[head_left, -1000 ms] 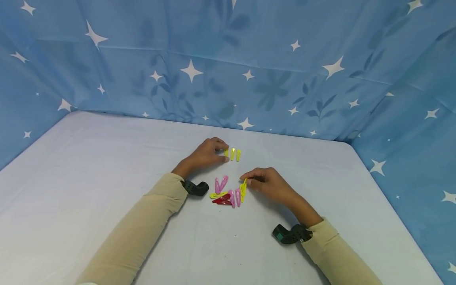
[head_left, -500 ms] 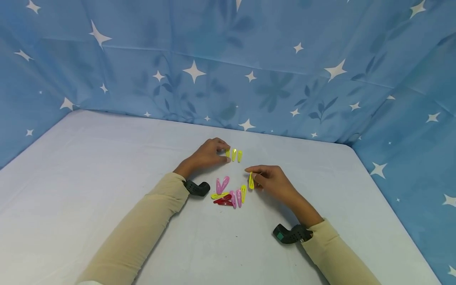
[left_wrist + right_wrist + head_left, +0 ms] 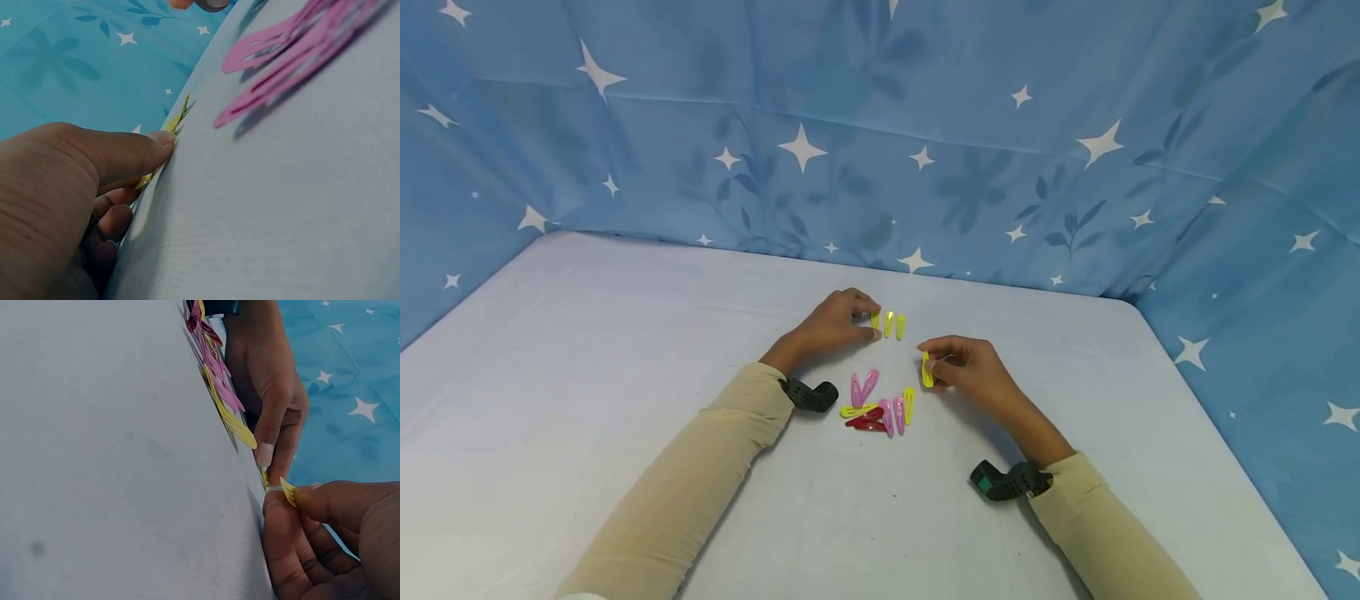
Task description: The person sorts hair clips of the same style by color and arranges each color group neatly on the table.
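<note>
My left hand (image 3: 835,323) is at the far part of the table, pinching a yellow hair clip (image 3: 875,322) on the cloth between thumb and fingers. Two more yellow hair clips (image 3: 895,325) lie in a row just to its right. Above the table, my right hand (image 3: 970,367) pinches another yellow hair clip (image 3: 927,370) between thumb and fingertips, and the right wrist view shows that clip (image 3: 288,491) too. Nearer me lies a loose group of pink hair clips (image 3: 899,415), red hair clips (image 3: 867,420) and two yellow ones (image 3: 909,406).
A white cloth (image 3: 760,517) covers the table. Behind it and along the right side hangs a blue curtain (image 3: 850,150) with white stars. Each wrist wears a black camera band (image 3: 1011,482).
My right hand has lifted a yellow hair clip off the group and moved it slightly right and away from me. My left hand stays at its clip.
</note>
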The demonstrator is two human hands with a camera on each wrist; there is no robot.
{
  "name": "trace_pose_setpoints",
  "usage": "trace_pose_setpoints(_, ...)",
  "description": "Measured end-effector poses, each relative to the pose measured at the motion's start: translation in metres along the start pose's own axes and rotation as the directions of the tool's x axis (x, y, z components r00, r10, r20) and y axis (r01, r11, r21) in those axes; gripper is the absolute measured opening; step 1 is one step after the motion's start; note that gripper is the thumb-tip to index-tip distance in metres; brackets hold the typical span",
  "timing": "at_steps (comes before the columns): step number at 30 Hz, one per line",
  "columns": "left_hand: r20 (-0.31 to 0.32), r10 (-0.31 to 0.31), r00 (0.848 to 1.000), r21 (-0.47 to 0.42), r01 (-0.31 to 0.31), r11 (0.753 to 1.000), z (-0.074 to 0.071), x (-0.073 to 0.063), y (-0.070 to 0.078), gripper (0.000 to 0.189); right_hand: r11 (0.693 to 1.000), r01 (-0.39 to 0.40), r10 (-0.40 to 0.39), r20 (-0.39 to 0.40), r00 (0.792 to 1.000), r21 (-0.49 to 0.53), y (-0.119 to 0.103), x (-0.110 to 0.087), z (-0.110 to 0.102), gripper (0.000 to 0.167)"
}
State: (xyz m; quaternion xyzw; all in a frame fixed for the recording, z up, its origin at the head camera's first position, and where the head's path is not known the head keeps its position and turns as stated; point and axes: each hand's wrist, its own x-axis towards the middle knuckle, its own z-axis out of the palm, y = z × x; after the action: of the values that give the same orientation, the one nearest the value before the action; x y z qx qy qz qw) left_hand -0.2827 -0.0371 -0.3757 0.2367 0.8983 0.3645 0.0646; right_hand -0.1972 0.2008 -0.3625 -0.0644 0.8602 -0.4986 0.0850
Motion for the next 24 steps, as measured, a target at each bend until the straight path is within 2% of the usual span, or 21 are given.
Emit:
trace_pose_setpoints(13, -0.001, 0.021, 1.0, 0.002, -0.021, 1.0, 0.0, 0.0, -0.002, 0.047, 0.997, 0.079, -0.078, -0.059, 0.995, 0.026, -0.002, 0.014, 0.001, 0.029)
trace_pose_setpoints(18, 0.003, 0.015, 1.0, -0.004, -0.015, 1.0, 0.0, 0.0, -0.001, 0.047, 0.996, 0.082, -0.078, -0.077, 0.994, 0.041, -0.004, 0.022, 0.001, 0.029)
trace_pose_setpoints(24, 0.002, 0.003, 1.0, -0.007, -0.003, 1.0, 0.0, 0.0, -0.001, 0.047, 0.997, 0.071, -0.069, -0.127, 0.99, 0.007, -0.001, 0.035, 0.001, 0.028)
